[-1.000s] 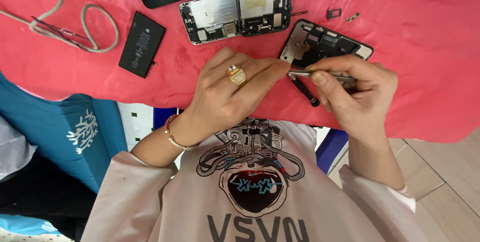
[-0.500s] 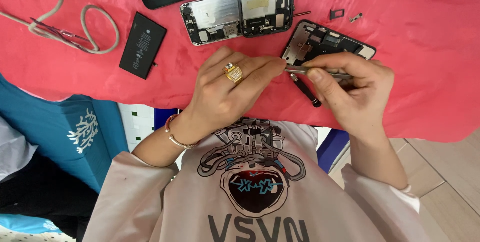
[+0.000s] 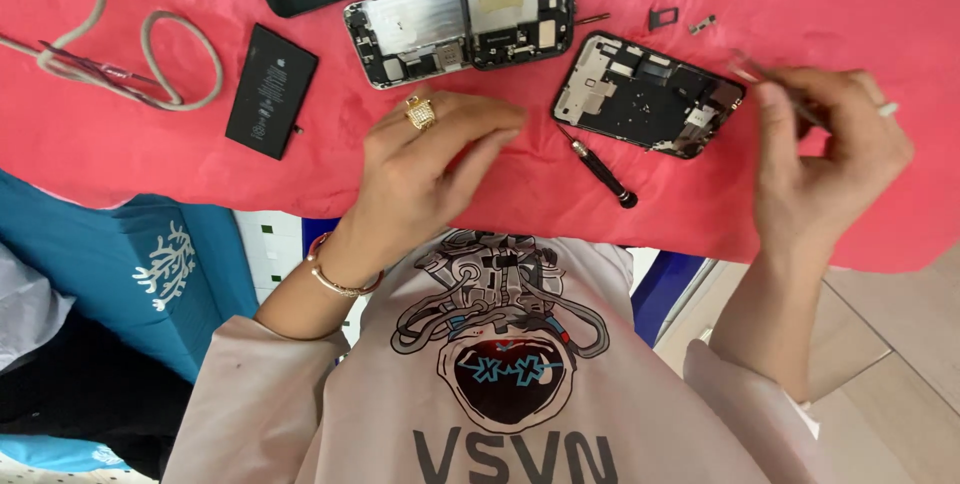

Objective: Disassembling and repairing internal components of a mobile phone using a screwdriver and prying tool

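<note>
Red cloth [image 3: 150, 159], black battery [image 3: 271, 91], opened phones [image 3: 462, 29], phone frame [image 3: 648, 95], small screwdriver [image 3: 598, 166], grey cable [image 3: 150, 59]

Two opened phones [image 3: 460, 19] [image 3: 648, 94], one battery [image 3: 270, 90]

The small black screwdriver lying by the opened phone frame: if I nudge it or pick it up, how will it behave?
The screwdriver has a slim round handle, so a push would probably roll it, though the creased red cloth may slow it. It looks stiff and light, easy to pinch. Its fine tip lies just short of the phone frame, so a push that way could knock it.
</note>
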